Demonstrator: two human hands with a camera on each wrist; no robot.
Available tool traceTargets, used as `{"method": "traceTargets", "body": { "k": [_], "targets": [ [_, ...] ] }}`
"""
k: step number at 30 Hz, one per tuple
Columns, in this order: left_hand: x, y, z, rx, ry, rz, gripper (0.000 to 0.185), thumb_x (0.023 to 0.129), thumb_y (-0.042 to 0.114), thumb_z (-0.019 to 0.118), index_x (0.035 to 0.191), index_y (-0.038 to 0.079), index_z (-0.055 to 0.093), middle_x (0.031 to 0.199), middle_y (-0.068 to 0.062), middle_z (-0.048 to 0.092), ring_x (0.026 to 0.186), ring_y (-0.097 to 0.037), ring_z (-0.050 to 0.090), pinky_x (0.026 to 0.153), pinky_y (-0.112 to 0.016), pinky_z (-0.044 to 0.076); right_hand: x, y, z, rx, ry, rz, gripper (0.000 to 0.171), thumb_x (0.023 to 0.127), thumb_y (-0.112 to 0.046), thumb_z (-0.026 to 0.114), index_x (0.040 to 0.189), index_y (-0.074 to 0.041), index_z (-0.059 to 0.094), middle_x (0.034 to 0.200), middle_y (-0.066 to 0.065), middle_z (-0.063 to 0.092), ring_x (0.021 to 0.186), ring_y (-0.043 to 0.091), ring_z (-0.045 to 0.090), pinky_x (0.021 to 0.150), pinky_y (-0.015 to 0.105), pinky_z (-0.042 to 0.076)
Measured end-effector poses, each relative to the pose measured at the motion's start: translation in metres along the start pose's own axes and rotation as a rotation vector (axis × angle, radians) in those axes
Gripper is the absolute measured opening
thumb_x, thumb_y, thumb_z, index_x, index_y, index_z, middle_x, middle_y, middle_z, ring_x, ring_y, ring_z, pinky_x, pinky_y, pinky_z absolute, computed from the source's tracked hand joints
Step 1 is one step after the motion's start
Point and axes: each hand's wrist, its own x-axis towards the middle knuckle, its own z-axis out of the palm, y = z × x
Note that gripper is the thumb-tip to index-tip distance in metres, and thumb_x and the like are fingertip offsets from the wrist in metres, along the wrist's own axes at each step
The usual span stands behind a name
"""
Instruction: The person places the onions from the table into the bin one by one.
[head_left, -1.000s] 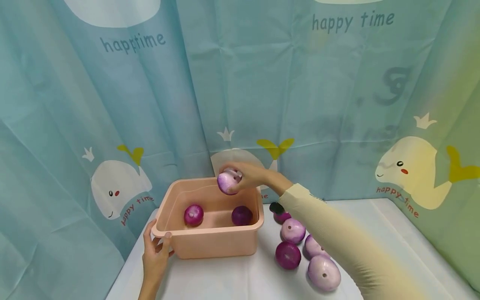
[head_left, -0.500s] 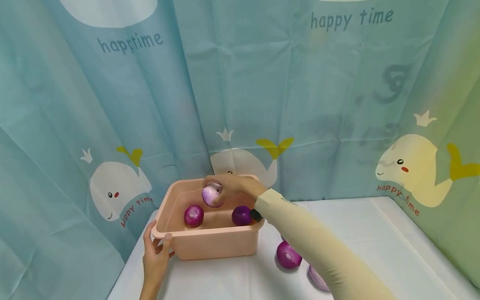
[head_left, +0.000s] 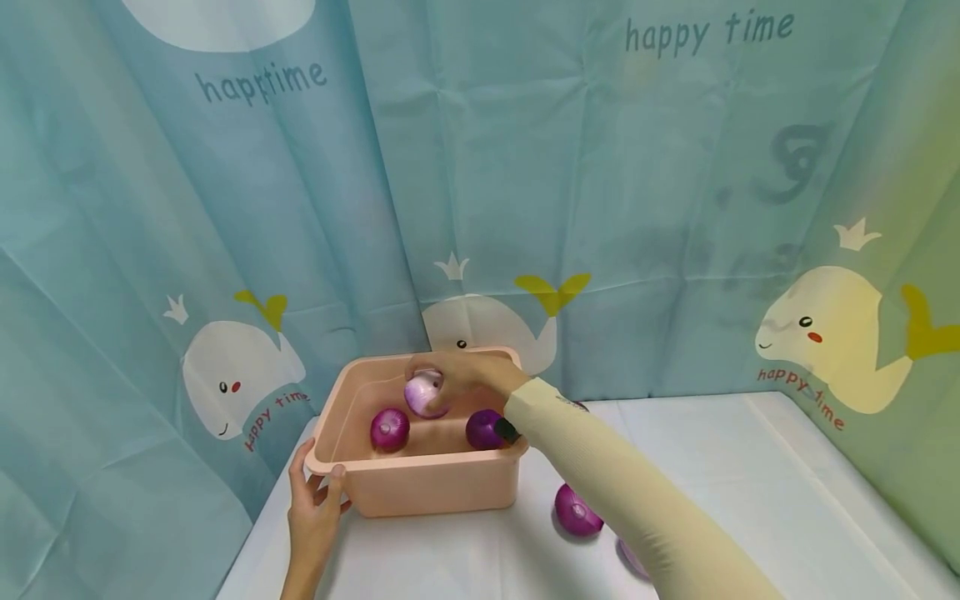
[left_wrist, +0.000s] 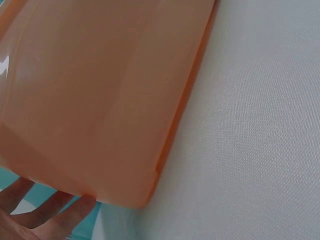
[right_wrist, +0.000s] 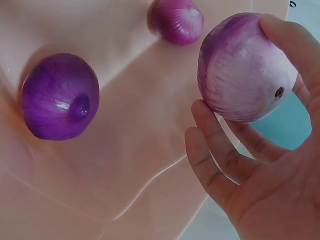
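Onion going over the tub

Right hand [head_left: 468, 379] holds a pale onion [head_left: 424, 393] above the pink tub [head_left: 435, 487], two purple onions [head_left: 390, 429] inside; left hand [head_left: 315, 512] grips the rim.

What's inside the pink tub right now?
Two purple onions lie on the floor of the pink tub: one left, one right. The right hand holds a paler onion above them. The sleeve covers the tub's right corner.
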Motion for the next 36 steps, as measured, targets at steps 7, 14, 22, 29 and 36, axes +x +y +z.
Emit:
{"method": "traceTargets", "body": {
  "k": [7,14,22,29,36],
  "targets": [
    [0.000,0.000,0.000,-0.022,-0.004,0.011,0.066,0.106,0.031,0.056,0.162,0.028,0.021,0.152,-0.028,0.046,0.090,0.005,0.058,0.067,-0.029,0.060,-0.001,0.000,0.002,-0.032,0.008,0.015,0.041,0.087,-0.019,0.080,0.123,-0.025,0.062,0.111,-0.005,0.064,0.102,0.012,0.057,0.088,0.027,0.048],
    [0.000,-0.001,-0.001,-0.017,-0.008,0.011,0.066,0.107,0.031,0.056,0.162,0.030,0.020,0.153,-0.026,0.045,0.089,0.006,0.058,0.068,-0.032,0.062,-0.013,-0.010,0.005,0.097,0.039,0.214,0.072,0.086,-0.030,0.084,0.145,-0.051,0.049,0.138,-0.017,0.054,0.129,0.011,0.049,0.108,0.043,0.044],
    [0.001,0.001,-0.002,-0.047,-0.021,0.028,0.068,0.106,0.026,0.057,0.163,0.027,0.019,0.150,-0.029,0.047,0.088,0.008,0.058,0.065,-0.026,0.059,-0.011,-0.008,-0.002,-0.076,0.044,0.202,0.074,0.084,-0.051,0.079,0.148,-0.055,0.043,0.136,-0.014,0.056,0.127,0.014,0.051,0.107,0.045,0.044],
    [0.001,0.000,-0.001,-0.041,-0.021,0.019,0.067,0.106,0.029,0.057,0.162,0.029,0.020,0.150,-0.028,0.048,0.090,0.001,0.060,0.066,-0.027,0.059,-0.021,-0.004,-0.018,-0.087,0.079,0.023,0.071,0.088,-0.033,0.081,0.151,-0.034,0.048,0.146,0.000,0.055,0.124,0.020,0.056,0.100,0.040,0.050],
    [0.001,-0.001,-0.003,-0.028,-0.013,0.016,0.066,0.106,0.031,0.057,0.162,0.029,0.021,0.148,-0.028,0.050,0.090,0.003,0.059,0.066,-0.025,0.058,-0.053,0.002,-0.030,-0.033,0.087,-0.066,0.076,0.088,-0.024,0.083,0.154,-0.021,0.046,0.153,0.010,0.049,0.117,0.031,0.062,0.101,0.051,0.052]
  ]
}}
